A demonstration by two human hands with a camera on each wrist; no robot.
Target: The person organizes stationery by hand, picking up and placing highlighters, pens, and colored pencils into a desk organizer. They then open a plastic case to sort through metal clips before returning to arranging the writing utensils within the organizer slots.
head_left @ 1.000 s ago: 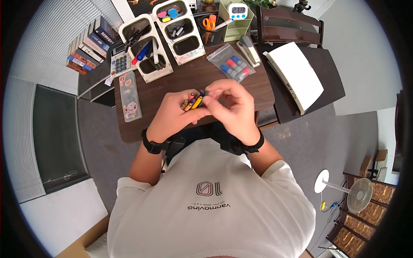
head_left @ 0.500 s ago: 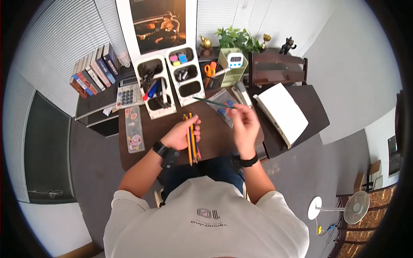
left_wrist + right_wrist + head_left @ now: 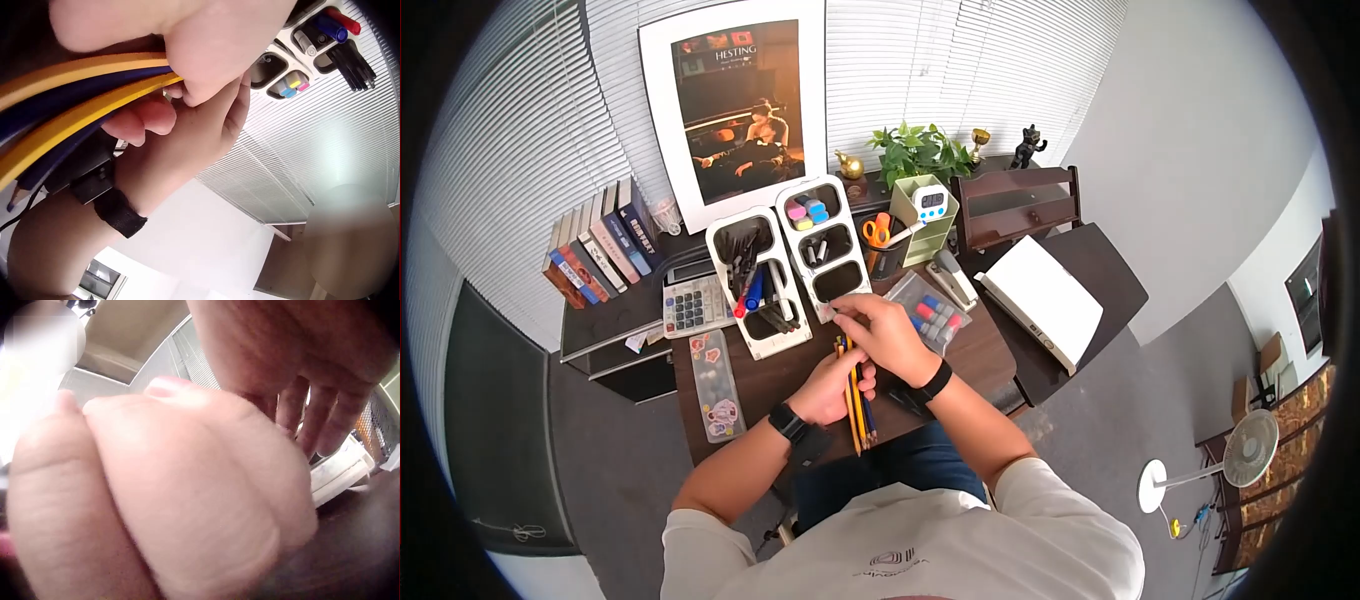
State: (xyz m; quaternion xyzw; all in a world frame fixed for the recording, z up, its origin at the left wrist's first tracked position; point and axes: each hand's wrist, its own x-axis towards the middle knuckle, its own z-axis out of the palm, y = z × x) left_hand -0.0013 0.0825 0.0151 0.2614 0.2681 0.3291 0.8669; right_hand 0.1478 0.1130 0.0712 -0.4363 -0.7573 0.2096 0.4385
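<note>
In the head view, my left hand [image 3: 825,390] grips a bundle of yellow and dark pencils [image 3: 857,422] that points down toward the lap. My right hand [image 3: 890,338] is bent over the upper end of the bundle, close to the white organizer [image 3: 840,282]; what its fingertips touch is hidden. The left wrist view shows the pencils [image 3: 81,115] under the left thumb and fingers [image 3: 219,50], with the right hand [image 3: 181,147] behind. In the right wrist view, large blurred fingers [image 3: 187,487] cover much of the frame.
A second organizer [image 3: 775,342] holds pens. The clear bag of markers [image 3: 932,315] and the stapler [image 3: 952,280] lie at the right. A sticker-covered case [image 3: 718,400] and a calculator [image 3: 697,305] are at the left, beside books [image 3: 605,245].
My right hand has swung left, from over the marker bag to the pencil bundle; the dark green pencil it held is no longer visible. The head view has tilted up.
</note>
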